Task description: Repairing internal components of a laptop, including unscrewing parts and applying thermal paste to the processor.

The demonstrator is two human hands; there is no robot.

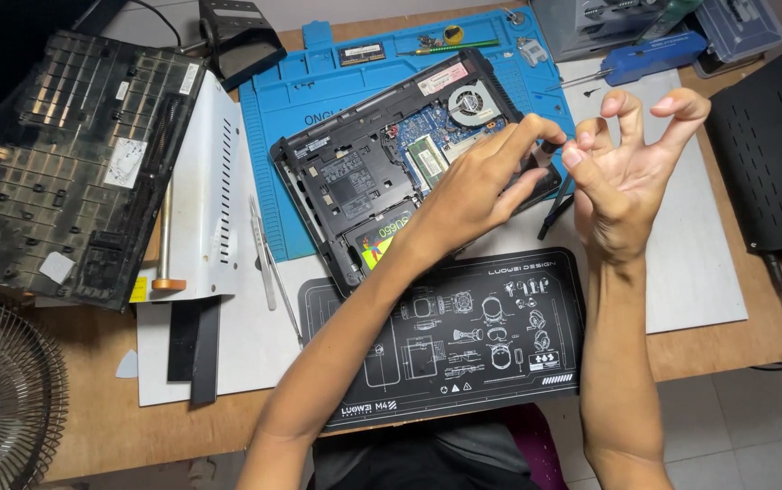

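An opened black laptop base [354, 181] lies tilted on a blue work mat [291, 109], showing its blue board and round cooling fan [474, 102]. My left hand [481, 181] reaches over the laptop's right end, index finger and thumb pinched on the top of a slim dark tool [554, 213] that sticks out below the hands. My right hand [627, 172] hovers just right of it, palm toward me, fingers curled and spread, its thumb tip close to my left fingertips. It holds nothing that I can see.
A black printed mat [463, 336] lies under my forearms. A dusty black panel [73, 163], a white vented metal sheet [214, 181] and tweezers [264, 254] sit at left. A blue screwdriver [649, 56] lies at the back, a black perforated case [772, 154] at right, a fan grille [0, 399] lower left.
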